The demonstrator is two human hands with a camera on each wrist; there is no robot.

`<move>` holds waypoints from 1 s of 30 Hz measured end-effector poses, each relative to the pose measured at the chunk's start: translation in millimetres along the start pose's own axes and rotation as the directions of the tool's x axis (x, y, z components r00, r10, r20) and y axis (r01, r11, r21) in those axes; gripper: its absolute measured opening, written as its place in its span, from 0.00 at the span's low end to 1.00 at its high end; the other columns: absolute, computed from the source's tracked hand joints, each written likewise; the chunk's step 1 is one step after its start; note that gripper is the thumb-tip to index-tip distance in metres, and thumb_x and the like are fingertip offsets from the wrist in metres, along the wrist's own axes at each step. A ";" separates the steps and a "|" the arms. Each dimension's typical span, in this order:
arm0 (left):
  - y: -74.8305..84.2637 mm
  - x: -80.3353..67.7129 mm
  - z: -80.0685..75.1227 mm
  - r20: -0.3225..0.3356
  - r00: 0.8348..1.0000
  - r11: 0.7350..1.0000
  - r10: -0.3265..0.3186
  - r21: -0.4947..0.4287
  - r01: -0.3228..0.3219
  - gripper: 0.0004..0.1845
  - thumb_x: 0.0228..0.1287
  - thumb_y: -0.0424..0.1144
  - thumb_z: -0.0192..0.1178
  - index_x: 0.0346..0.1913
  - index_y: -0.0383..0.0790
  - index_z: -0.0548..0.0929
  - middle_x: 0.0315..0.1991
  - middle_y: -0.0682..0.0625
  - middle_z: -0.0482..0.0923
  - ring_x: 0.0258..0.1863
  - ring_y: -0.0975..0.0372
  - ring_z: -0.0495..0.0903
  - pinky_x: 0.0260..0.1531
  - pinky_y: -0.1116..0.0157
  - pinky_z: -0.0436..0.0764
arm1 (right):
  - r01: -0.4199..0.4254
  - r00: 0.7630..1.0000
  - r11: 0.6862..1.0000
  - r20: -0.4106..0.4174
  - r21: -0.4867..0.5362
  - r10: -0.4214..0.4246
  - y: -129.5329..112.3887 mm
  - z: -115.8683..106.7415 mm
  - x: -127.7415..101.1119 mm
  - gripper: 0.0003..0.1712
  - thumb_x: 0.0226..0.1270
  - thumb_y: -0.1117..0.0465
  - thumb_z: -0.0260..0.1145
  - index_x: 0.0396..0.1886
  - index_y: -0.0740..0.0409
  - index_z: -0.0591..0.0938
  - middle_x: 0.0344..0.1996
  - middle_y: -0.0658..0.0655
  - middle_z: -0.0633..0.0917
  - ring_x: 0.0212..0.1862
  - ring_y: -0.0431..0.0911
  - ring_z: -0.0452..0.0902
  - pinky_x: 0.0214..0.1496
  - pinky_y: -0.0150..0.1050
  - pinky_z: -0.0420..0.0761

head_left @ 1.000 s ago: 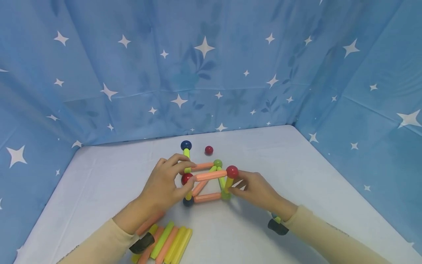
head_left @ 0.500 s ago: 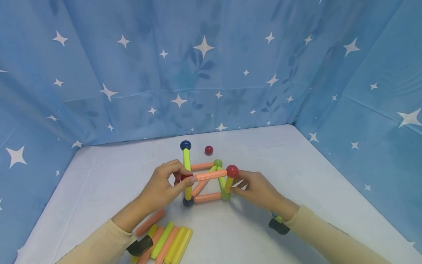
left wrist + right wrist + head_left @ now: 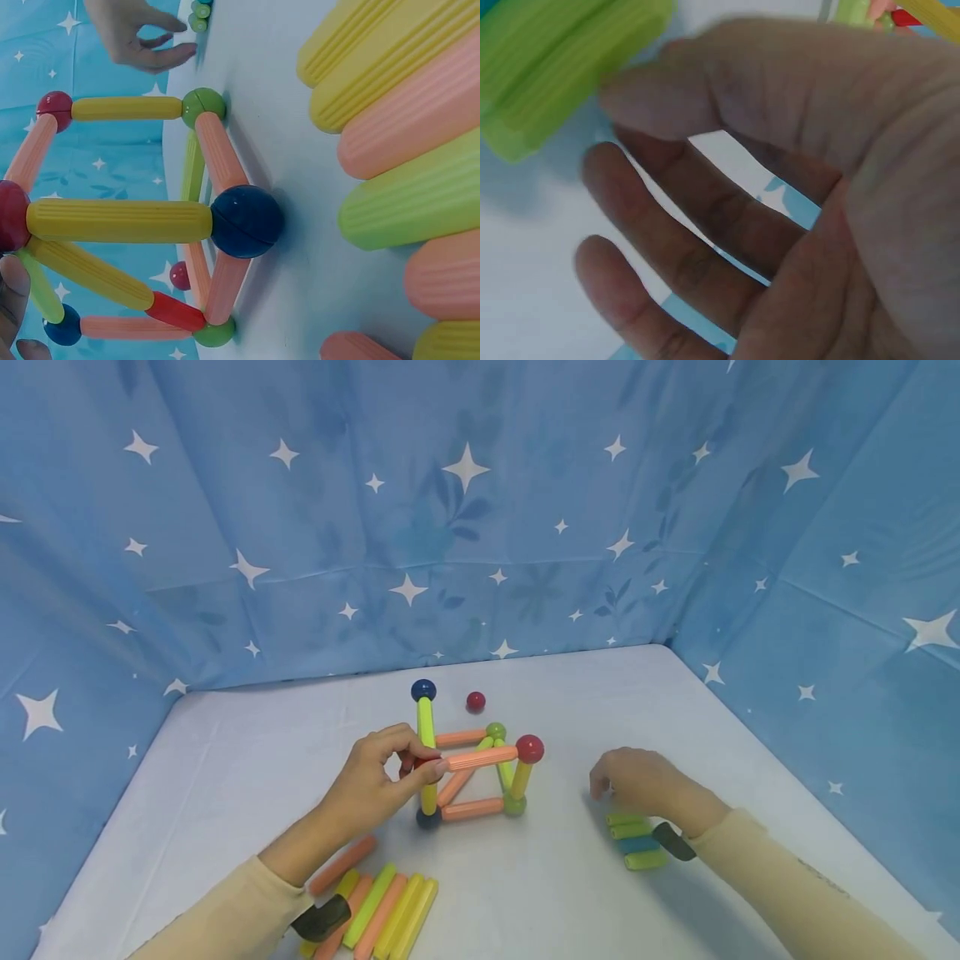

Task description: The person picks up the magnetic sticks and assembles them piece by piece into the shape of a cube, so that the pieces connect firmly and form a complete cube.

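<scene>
A frame of magnetic rods and balls stands on the table. Its front top corner is a red ball [image 3: 10, 217], which my left hand [image 3: 375, 785] pinches between thumb and fingers, hiding most of it in the head view. From that ball a salmon rod [image 3: 482, 759] runs across to another red ball [image 3: 530, 748], held up by a yellow rod [image 3: 521, 780] on a green ball [image 3: 514, 804]. A yellow rod [image 3: 120, 220] goes down to a dark blue ball [image 3: 247, 221]. Away from the frame, my right hand [image 3: 648, 785] holds nothing, its fingers loosely bent beside green rods [image 3: 562, 67].
Several yellow, salmon and green rods [image 3: 381, 910] lie side by side at the front left. Under the right wrist is a short row of green rods and one blue rod [image 3: 637, 844]. A loose red ball [image 3: 476, 702] lies behind the frame. Starred blue curtains [image 3: 465, 527] enclose the table.
My right hand has left the yellow rod at the frame's right corner and moved right toward the green rods. My left hand, earlier spread over the corner, has closed onto the red ball.
</scene>
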State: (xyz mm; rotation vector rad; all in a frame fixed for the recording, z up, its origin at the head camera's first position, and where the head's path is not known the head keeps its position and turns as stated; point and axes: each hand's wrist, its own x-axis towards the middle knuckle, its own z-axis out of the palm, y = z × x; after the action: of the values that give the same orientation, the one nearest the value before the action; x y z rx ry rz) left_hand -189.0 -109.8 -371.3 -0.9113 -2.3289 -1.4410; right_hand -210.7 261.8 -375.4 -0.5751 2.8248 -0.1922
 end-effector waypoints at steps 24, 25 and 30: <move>-3.6 -2.7 3.8 -0.054 0.998 0.999 0.028 -0.019 -0.029 0.05 0.65 0.38 0.71 0.35 0.52 0.85 0.27 0.60 0.75 0.28 0.62 0.72 0.30 0.65 0.72 | 0.047 0.999 0.996 0.027 -0.080 -0.045 -10.5 12.4 -5.7 0.14 0.57 0.67 0.77 0.32 0.44 0.83 0.26 0.42 0.77 0.32 0.42 0.71 0.41 0.42 0.79; -3.4 -2.6 3.8 -0.054 0.998 0.999 0.028 -0.016 -0.029 0.05 0.64 0.38 0.71 0.35 0.52 0.85 0.27 0.60 0.74 0.28 0.62 0.72 0.30 0.65 0.72 | 0.059 0.998 0.995 0.028 -0.082 -0.057 -15.5 12.6 -5.2 0.13 0.57 0.65 0.78 0.32 0.44 0.82 0.26 0.41 0.77 0.32 0.42 0.72 0.41 0.42 0.79; -3.1 -1.5 3.9 -0.056 0.998 0.999 0.037 -0.008 -0.038 0.05 0.63 0.37 0.72 0.35 0.52 0.86 0.27 0.60 0.75 0.28 0.62 0.72 0.30 0.65 0.71 | 0.201 0.978 0.980 0.062 -0.004 -0.200 -48.6 9.7 -2.8 0.13 0.59 0.61 0.79 0.40 0.42 0.85 0.29 0.36 0.80 0.34 0.37 0.75 0.46 0.41 0.81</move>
State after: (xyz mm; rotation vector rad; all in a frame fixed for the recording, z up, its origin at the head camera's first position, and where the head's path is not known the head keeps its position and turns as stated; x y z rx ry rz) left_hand -189.3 -107.9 -376.2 -0.9001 -2.2548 -1.4452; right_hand -187.8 217.7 -375.4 -0.8538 2.7081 -0.1931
